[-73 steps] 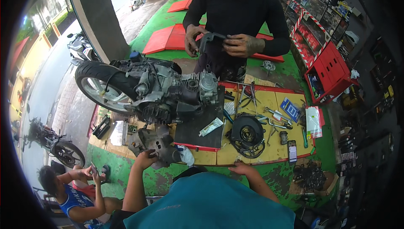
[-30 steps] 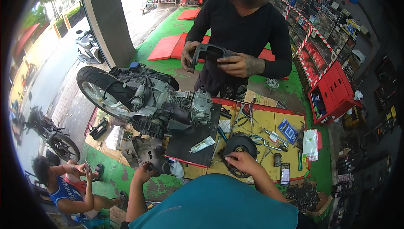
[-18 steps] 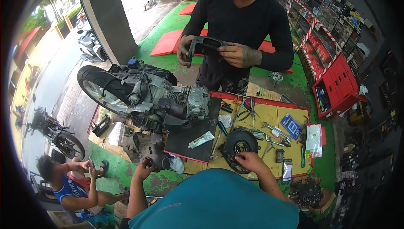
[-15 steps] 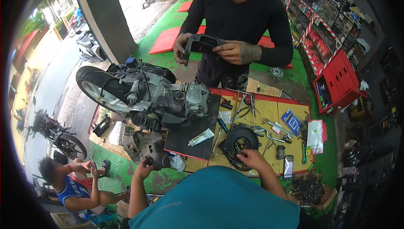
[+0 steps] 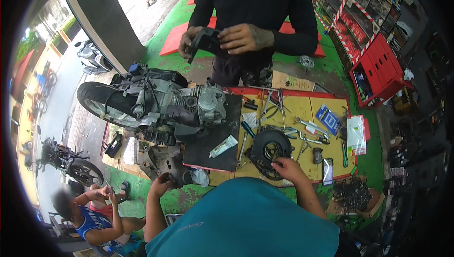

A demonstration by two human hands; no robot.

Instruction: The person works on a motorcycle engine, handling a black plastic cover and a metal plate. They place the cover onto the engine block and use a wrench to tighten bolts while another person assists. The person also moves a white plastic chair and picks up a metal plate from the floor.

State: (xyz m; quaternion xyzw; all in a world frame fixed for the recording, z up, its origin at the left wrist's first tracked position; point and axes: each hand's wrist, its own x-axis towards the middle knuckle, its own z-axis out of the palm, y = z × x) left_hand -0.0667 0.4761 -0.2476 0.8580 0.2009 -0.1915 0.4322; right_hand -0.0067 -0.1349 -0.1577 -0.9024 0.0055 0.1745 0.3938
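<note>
My right hand (image 5: 286, 168) lies over the near right rim of a round black cover (image 5: 263, 144) with a metal coil at its centre. Its fingers are closed in a pinch by the coil, and whatever is between them is too small to tell. At the table's near left, my left hand (image 5: 161, 184) is curled beside a dirty grey engine casing (image 5: 165, 161); its fingertips are partly hidden. Across the table a person in black sleeves holds a black bracket-shaped part (image 5: 206, 40) in both hands.
A scooter engine with its wheel (image 5: 161, 101) covers the table's left. A tube (image 5: 223, 146) lies on a black mat (image 5: 201, 155); a white rag (image 5: 200, 177) is near it. Pliers and wrenches (image 5: 309, 138), a blue packet (image 5: 328, 120) and a phone (image 5: 327, 171) lie right. A seated person (image 5: 97, 217) is at left.
The whole view has shifted slightly, with the far person now higher and more to the left. That person's black part is tilted differently. My hands stay beside the same parts.
</note>
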